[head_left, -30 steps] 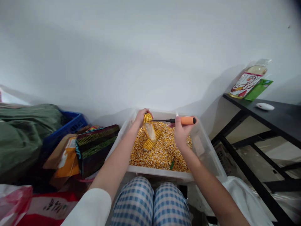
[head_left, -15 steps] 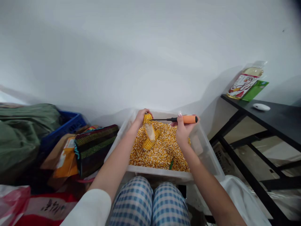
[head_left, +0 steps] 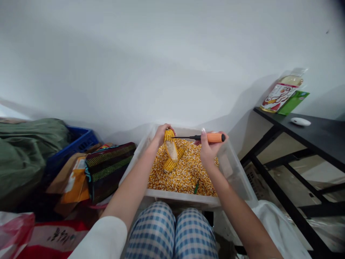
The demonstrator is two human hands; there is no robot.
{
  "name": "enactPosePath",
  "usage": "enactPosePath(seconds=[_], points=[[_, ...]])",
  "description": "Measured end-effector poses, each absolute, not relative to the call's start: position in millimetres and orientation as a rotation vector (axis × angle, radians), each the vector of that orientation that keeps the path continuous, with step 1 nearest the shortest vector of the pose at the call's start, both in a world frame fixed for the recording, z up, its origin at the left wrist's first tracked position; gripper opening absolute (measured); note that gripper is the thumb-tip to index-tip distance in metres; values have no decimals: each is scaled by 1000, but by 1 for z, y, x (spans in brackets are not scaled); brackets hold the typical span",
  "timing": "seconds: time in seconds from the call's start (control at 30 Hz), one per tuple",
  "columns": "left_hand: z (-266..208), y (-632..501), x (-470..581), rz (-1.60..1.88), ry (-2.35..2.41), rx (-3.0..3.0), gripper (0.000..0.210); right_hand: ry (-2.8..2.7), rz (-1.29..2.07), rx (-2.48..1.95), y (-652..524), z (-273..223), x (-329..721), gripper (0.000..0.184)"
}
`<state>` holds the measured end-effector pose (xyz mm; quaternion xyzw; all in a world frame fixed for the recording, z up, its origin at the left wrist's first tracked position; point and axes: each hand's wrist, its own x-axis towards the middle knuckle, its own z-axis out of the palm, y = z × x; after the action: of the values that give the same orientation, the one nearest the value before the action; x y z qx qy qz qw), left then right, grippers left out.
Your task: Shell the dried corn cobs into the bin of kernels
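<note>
1 part-bare cob [head_left: 171,149] over bin [head_left: 185,198], L hand [head_left: 161,133] fingers clamped on it; R hand [head_left: 207,149] clamped round orange-handled tool [head_left: 215,137], tip at kernel rows [head_left: 169,135]. Prob. prying step; next push needs cob steady.

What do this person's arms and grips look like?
The left grip and right grip are bare, ungloved and five-fingered by nature. The right thumb's nail looks long and glossy. A white sleeve ends near the left elbow; both forearms look bare.
</note>
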<state>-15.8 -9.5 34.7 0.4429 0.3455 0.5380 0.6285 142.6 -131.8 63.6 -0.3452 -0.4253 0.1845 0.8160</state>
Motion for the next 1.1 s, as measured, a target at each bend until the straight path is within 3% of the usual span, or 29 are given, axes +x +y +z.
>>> enactPosePath(seconds=[0.57, 1.1], points=[[30, -6, -18, 1276, 779, 1084, 23, -936, 457, -700, -138, 54, 130, 59], [31, -7, -13, 1288, 809, 1197, 24, -1057, 331, -632, -128, 44, 136, 52]])
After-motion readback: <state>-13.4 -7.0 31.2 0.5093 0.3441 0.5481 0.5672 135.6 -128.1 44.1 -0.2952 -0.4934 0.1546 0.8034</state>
